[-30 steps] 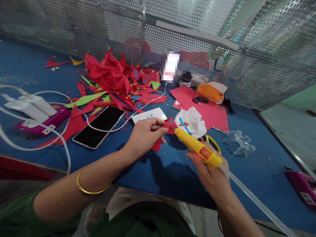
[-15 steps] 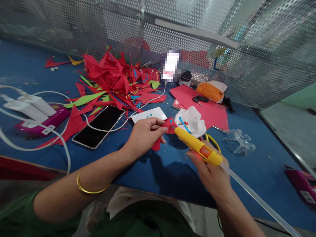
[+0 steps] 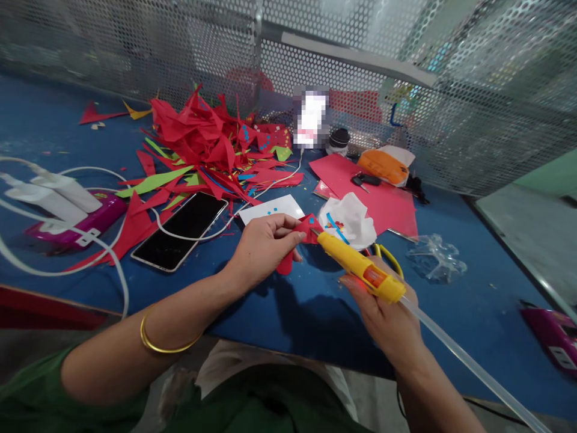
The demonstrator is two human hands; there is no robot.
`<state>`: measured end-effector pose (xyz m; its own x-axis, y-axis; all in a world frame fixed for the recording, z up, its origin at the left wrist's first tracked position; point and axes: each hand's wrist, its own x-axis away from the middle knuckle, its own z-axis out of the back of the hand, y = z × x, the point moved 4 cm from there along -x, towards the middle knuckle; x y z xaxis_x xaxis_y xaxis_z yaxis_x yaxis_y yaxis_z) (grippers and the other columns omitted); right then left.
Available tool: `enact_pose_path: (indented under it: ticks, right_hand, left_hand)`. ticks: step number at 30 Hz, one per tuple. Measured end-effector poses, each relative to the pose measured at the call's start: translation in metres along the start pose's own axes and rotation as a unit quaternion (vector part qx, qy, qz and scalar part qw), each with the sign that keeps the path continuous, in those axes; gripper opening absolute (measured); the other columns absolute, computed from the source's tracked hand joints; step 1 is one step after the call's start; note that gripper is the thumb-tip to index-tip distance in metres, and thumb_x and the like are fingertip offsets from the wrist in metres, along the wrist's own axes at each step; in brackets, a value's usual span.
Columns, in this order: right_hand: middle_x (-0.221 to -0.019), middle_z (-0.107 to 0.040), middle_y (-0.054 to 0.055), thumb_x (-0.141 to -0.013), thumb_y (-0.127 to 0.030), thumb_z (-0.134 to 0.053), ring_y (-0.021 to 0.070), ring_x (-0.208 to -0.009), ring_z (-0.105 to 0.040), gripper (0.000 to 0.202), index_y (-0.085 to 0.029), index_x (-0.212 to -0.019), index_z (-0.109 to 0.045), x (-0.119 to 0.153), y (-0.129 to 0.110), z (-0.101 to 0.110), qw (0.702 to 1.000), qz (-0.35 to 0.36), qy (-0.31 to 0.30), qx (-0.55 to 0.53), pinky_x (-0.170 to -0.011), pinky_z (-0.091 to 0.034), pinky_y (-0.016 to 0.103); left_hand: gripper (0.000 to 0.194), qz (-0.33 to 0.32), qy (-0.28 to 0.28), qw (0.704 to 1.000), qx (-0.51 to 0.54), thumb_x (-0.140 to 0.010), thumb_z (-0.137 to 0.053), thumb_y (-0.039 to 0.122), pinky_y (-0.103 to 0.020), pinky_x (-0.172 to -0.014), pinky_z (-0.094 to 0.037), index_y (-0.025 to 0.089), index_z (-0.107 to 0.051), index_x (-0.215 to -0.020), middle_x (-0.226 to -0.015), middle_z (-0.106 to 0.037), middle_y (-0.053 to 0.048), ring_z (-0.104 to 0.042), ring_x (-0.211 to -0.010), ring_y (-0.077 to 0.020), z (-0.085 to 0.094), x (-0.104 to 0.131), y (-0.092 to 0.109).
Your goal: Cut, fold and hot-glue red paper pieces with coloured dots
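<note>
My left hand (image 3: 265, 248) pinches a small folded piece of red paper (image 3: 308, 227) that bears a blue square near its top. In my right hand (image 3: 390, 319) is a yellow hot glue gun (image 3: 360, 264), with a long clear glue stick (image 3: 469, 355) trailing from its back. The gun's nozzle is at the red paper, close to my left fingertips; whether it touches cannot be made out. Just behind lie a white card (image 3: 283, 207) with small blue squares and a crumpled white paper (image 3: 358, 219) carrying a blue strip and red bits.
Red and green paper scraps (image 3: 202, 132) are heaped at the back left. A black phone (image 3: 180, 231), white cables and a purple power strip (image 3: 81, 225) lie left. Red sheets (image 3: 392, 210), keys (image 3: 366, 180), yellow-handled scissors (image 3: 390, 258) and clear plastic (image 3: 436, 258) lie right. Perforated metal panels stand behind.
</note>
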<state>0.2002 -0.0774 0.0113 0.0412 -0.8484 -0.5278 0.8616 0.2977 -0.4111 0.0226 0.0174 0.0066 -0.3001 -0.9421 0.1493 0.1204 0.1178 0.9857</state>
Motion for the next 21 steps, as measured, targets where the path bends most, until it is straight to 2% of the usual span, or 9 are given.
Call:
enact_pose_path:
  ticks: [12,21]
  right_hand:
    - [-0.066,-0.060,-0.001,-0.097,-0.046,-0.052,0.0138,-0.056,-0.056,0.028,-0.022,-0.083,-0.057,0.0010,0.0006,-0.0004,1.000,-0.004,-0.003,0.009,-0.051,-0.039,0.027]
    - [-0.064,-0.058,-0.002,-0.096,-0.044,-0.054,0.0129,-0.053,-0.054,0.028,-0.022,-0.079,-0.057,0.0007,-0.0024,0.0013,1.000,0.000,-0.001,0.001,-0.050,-0.039,0.026]
  left_hand:
    - [0.008,0.004,0.001,1.000,-0.003,-0.082,-0.066,0.021,-0.018,-0.047,-0.044,0.015,-0.067,-0.088,-0.055,-0.067,0.002,-0.063,-0.049,-0.0109,0.0007,0.0002,-0.0006]
    - [0.011,-0.004,0.013,1.000,-0.004,-0.081,-0.068,0.024,-0.020,-0.050,-0.047,0.016,-0.067,-0.088,-0.057,-0.068,0.002,-0.064,-0.049,-0.0114,0.0025,-0.0004,0.0006]
